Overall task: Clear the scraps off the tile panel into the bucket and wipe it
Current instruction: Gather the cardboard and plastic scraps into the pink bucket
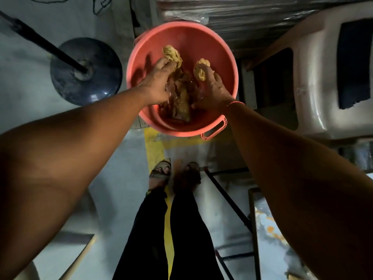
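A pink-red plastic bucket (203, 42) stands on the floor in front of my feet, with a heap of brownish scraps (181, 100) at its bottom. Both hands reach into it from above. My left hand (157, 81) grips a crumpled tan wad (171, 54) at its fingertips. My right hand (214, 89) holds a second tan wad (200, 70) the same way. A thin pink band circles my right wrist. The tile panel lies at the lower right (268, 225), stained with orange and white patches, mostly hidden behind my right arm.
A round dark stand base (101, 81) with a black pole sits left of the bucket. A beige plastic stool (323, 81) stands at the right. Plastic-wrapped stacked goods (232, 13) lie behind the bucket. Yellow floor tape (153, 146) runs under my sandalled feet (175, 174).
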Demonstrator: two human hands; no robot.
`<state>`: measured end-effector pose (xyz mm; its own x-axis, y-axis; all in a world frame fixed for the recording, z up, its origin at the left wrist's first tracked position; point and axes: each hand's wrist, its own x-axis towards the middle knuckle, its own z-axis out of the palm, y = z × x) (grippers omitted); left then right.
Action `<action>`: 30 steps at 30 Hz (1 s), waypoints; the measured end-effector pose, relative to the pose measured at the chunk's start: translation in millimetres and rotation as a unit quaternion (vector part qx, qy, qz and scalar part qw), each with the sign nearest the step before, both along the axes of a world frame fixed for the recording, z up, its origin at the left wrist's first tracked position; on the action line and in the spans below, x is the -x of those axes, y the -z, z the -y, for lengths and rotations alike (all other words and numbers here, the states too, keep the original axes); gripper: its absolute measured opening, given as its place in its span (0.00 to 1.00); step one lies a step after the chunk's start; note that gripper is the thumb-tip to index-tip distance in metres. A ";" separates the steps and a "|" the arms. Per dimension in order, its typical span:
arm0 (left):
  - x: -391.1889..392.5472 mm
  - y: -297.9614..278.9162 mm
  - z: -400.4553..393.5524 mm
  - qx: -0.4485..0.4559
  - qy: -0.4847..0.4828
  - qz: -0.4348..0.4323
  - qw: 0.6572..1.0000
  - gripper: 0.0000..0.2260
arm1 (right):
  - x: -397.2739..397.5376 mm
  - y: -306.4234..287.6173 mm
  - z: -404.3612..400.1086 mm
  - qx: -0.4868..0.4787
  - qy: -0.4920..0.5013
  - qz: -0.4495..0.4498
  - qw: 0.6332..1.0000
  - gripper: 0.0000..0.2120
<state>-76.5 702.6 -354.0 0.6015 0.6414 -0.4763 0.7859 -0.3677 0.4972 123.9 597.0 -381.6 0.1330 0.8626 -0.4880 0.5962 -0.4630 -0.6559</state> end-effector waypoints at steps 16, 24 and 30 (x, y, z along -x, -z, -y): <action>11.9 -37.4 8.4 -0.022 -0.021 0.027 0.999 0.30 | 21.5 -67.2 -15.3 -0.009 0.093 0.095 0.991 0.29; 13.4 -60.7 2.3 -0.029 -0.030 0.020 0.999 0.31 | 26.8 -94.3 -9.7 0.031 0.076 0.136 0.987 0.47; 10.2 -127.2 12.0 -0.036 -0.035 0.001 0.999 0.49 | 28.7 -146.5 8.1 0.011 0.062 0.100 0.993 0.49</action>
<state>-86.7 690.6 -226.8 0.5544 0.7149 -0.4261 0.8102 -0.3464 0.4729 95.2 588.9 -235.1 0.3334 0.8234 -0.4591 0.6509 -0.5533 -0.5198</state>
